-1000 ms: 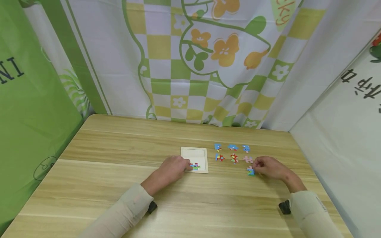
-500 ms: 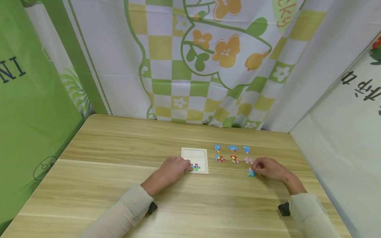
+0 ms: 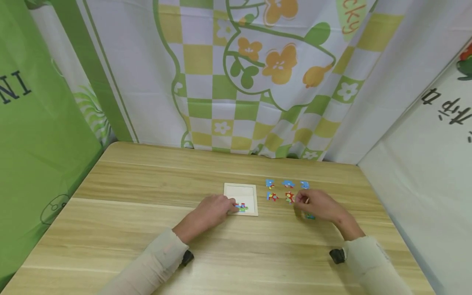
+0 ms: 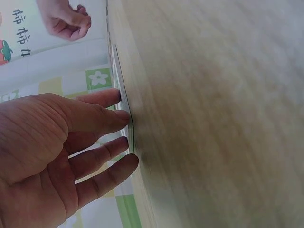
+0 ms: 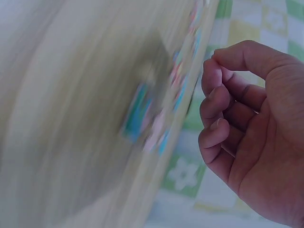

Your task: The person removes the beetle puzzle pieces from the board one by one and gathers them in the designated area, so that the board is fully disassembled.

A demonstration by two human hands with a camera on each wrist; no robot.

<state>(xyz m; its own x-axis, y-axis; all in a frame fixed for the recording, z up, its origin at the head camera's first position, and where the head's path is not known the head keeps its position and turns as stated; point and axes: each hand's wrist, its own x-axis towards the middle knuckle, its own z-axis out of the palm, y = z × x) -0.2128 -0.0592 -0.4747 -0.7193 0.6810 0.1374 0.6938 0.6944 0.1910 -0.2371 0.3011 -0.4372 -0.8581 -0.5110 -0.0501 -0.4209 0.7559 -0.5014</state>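
My left hand (image 3: 214, 209) rests at the lower left of a square wooden puzzle tray (image 3: 255, 194), its fingers fairly straight and touching there. Two joined-looking colourful jigsaw pieces (image 3: 243, 207) lie in the tray's bottom part, partly under the fingertips. In the left wrist view the thumb and fingers (image 4: 107, 178) meet the tray's edge. My right hand (image 3: 318, 205) hovers over the right-hand loose pieces, fingers curled, thumb against the index finger; the right wrist view shows no piece in it. Below it a green-blue jigsaw piece (image 5: 135, 114) lies on the table, with a pink piece (image 5: 154, 130) beside it.
Loose jigsaw pieces lie in rows right of the tray: blue ones (image 3: 288, 183) behind, red-and-yellow ones (image 3: 272, 196) in front. The wooden table (image 3: 166, 172) runs back to a patterned curtain (image 3: 236, 110). A green cloth (image 3: 37, 164) hangs at left, a white wall sheet (image 3: 424, 164) at right.
My right hand has moved left and slightly back, from beside the green-blue piece to over the pink piece, which it now hides in the head view. The left hand has stayed put.
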